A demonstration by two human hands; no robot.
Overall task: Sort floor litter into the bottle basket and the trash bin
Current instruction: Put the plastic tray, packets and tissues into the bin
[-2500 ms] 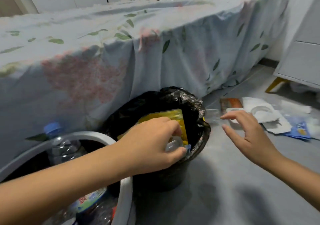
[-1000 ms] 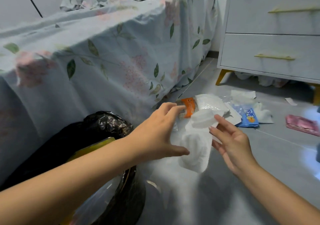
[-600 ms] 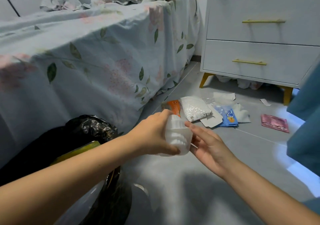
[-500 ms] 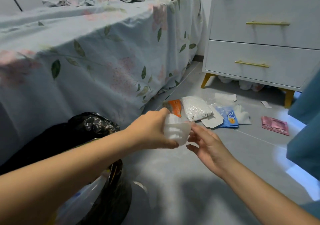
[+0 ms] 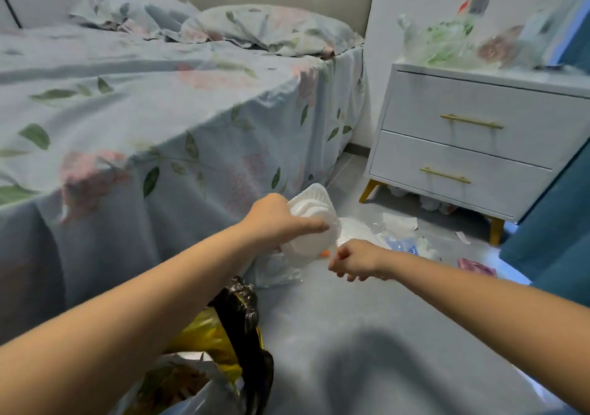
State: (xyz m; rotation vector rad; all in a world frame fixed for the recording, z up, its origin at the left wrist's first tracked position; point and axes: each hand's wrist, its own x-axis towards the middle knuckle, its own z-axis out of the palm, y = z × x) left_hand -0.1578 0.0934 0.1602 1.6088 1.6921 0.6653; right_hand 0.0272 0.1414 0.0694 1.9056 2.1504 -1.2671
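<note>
Gripping a white plastic container (image 5: 311, 223) in our left hand (image 5: 277, 219), we hold it in the air just beyond the trash bin (image 5: 242, 312), whose black liner holds a yellow wrapper (image 5: 207, 338). Our right hand (image 5: 354, 259) is curled just beside the container's lower edge; we cannot tell whether it pinches anything. More litter (image 5: 399, 232) lies on the floor (image 5: 351, 350) beyond the bin, toward the white nightstand (image 5: 472, 146). The bed (image 5: 143, 111) stands behind the bin.
</note>
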